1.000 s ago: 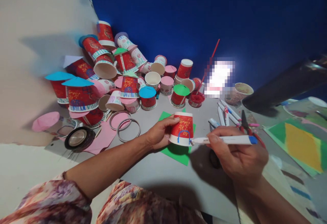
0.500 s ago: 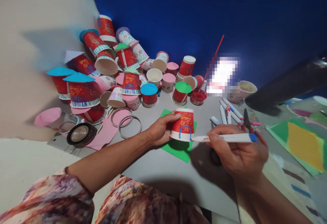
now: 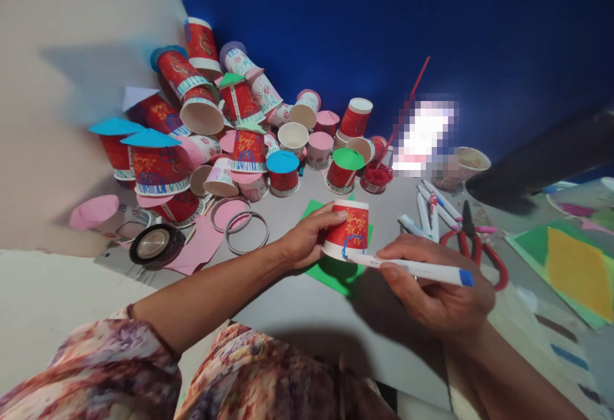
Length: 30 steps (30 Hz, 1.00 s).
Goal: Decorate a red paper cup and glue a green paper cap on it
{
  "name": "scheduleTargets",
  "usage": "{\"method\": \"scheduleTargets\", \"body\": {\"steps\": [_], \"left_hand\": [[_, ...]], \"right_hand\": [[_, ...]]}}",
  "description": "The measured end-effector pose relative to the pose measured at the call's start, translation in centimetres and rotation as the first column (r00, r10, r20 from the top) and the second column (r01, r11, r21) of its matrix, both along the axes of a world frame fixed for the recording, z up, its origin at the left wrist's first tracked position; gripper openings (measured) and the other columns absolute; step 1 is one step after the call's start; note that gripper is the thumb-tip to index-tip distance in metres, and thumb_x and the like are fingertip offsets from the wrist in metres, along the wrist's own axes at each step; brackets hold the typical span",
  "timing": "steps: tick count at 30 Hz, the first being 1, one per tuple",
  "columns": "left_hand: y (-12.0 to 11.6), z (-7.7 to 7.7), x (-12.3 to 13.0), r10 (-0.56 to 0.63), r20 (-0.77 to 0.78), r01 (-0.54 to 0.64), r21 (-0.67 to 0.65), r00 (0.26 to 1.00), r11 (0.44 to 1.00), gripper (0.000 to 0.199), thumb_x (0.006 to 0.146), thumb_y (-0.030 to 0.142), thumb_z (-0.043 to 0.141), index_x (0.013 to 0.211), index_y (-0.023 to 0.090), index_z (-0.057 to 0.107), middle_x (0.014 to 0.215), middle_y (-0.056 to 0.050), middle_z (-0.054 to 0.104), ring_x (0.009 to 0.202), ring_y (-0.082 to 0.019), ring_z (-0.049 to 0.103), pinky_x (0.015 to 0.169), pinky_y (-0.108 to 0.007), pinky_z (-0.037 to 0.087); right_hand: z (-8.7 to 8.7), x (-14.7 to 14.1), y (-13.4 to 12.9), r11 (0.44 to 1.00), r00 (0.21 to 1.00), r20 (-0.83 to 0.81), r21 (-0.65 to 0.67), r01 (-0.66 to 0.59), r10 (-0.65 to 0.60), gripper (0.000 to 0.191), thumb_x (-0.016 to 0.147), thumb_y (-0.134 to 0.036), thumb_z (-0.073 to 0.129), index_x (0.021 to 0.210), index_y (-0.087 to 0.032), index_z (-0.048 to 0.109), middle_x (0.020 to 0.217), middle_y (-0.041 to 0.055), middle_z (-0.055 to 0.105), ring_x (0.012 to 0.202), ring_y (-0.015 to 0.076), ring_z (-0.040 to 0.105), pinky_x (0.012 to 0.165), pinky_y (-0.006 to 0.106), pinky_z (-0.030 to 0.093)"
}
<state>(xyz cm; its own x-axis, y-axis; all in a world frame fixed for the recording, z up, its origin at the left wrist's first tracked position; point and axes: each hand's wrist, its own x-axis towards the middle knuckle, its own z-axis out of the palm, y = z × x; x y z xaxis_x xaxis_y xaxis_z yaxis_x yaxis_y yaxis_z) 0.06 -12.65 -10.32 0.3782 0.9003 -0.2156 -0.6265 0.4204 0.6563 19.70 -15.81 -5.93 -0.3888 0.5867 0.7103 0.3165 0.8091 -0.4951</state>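
An upside-down red paper cup with gold lettering and a white band is gripped from its left side by my left hand. Blue lines form an arch low on its wall. My right hand is closed around a white marker with a blue end. The marker's tip meets the cup near the left foot of the blue arch. Beneath the cup lies a green paper sheet on the grey table.
Decorated paper cups are heaped against the wall at the back left. Tape rings and pink paper lie left. Several markers, red-handled pliers and coloured sheets are to the right. A red pot holds a stick.
The marker tip has moved left along the cup's lower edge, from the arch's right foot to its left foot. The cup has turned slightly in my left hand.
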Motion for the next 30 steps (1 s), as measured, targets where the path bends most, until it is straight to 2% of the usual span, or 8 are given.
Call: {"method": "scheduleTargets", "body": {"steps": [5, 9, 13, 19, 24, 30], "left_hand": [[-0.05, -0.09, 0.04, -0.003, -0.007, 0.003, 0.003, 1.0, 1.0, 0.038, 0.07, 0.029, 0.089, 0.099, 0.013, 0.071, 0.085, -0.004, 0.074, 0.076, -0.016, 0.068, 0.073, -0.027, 0.054], [-0.04, -0.26, -0.06, -0.025, 0.012, 0.025, 0.01, 1.0, 1.0, 0.036, 0.074, 0.029, 0.086, 0.104, 0.014, 0.071, 0.088, -0.007, 0.077, 0.082, -0.02, 0.073, 0.077, -0.029, 0.056], [-0.04, -0.39, -0.13, -0.041, 0.029, 0.041, 0.003, 0.999, 0.999, 0.038, 0.075, 0.027, 0.084, 0.108, 0.014, 0.071, 0.092, -0.009, 0.079, 0.086, -0.022, 0.075, 0.078, -0.03, 0.058], [0.0, -0.35, -0.02, -0.039, 0.043, 0.039, 0.013, 0.998, 0.999, 0.039, 0.074, 0.028, 0.086, 0.107, 0.013, 0.072, 0.09, -0.008, 0.079, 0.085, -0.021, 0.075, 0.078, -0.029, 0.058], [-0.08, -0.27, -0.01, -0.022, -0.006, 0.022, 0.0, 1.0, 1.0, 0.037, 0.073, 0.028, 0.086, 0.104, 0.014, 0.071, 0.09, -0.006, 0.077, 0.08, -0.019, 0.073, 0.077, -0.028, 0.057], [-0.09, -0.18, 0.07, -0.014, -0.028, 0.014, 0.019, 1.0, 1.0, 0.04, 0.069, 0.032, 0.089, 0.101, 0.015, 0.071, 0.087, -0.004, 0.075, 0.077, -0.017, 0.07, 0.074, -0.027, 0.056]], "right_hand": [[-0.02, -0.28, 0.04, 1.0, 1.0, 0.026, 0.002, -0.015, 0.015, 0.007, 0.093, -0.013, 0.067, 0.095, -0.02, 0.068, 0.075, 0.0003, 0.073, 0.059, 0.0131, 0.066, 0.053, 0.024, 0.049], [-0.27, 0.18, -0.1, 0.997, 0.998, -0.004, -0.04, 0.061, -0.061, 0.007, 0.094, -0.013, 0.067, 0.095, -0.021, 0.068, 0.075, -0.0012, 0.071, 0.053, 0.0102, 0.061, 0.05, 0.024, 0.046], [-0.35, 0.46, -0.01, 0.992, 0.992, -0.013, 0.01, 0.128, -0.128, 0.011, 0.092, -0.011, 0.068, 0.097, -0.02, 0.069, 0.081, 0.0014, 0.074, 0.065, 0.0134, 0.069, 0.057, 0.025, 0.05], [-0.03, 0.26, 0.14, 0.999, 0.999, 0.047, 0.026, -0.019, 0.017, 0.008, 0.093, -0.013, 0.065, 0.095, -0.02, 0.067, 0.074, -0.0002, 0.072, 0.06, 0.0141, 0.067, 0.055, 0.026, 0.05], [0.08, 0.31, 0.18, 0.998, 0.998, 0.059, 0.064, 0.023, -0.026, 0.01, 0.093, -0.012, 0.066, 0.099, -0.02, 0.067, 0.079, 0.0026, 0.075, 0.065, 0.0156, 0.07, 0.058, 0.027, 0.052], [0.16, 0.1, 0.27, 0.99, 0.998, 0.06, 0.14, 0.003, -0.012, 0.013, 0.091, -0.009, 0.066, 0.1, -0.018, 0.067, 0.08, 0.0048, 0.076, 0.067, 0.017, 0.071, 0.061, 0.028, 0.055]]}}
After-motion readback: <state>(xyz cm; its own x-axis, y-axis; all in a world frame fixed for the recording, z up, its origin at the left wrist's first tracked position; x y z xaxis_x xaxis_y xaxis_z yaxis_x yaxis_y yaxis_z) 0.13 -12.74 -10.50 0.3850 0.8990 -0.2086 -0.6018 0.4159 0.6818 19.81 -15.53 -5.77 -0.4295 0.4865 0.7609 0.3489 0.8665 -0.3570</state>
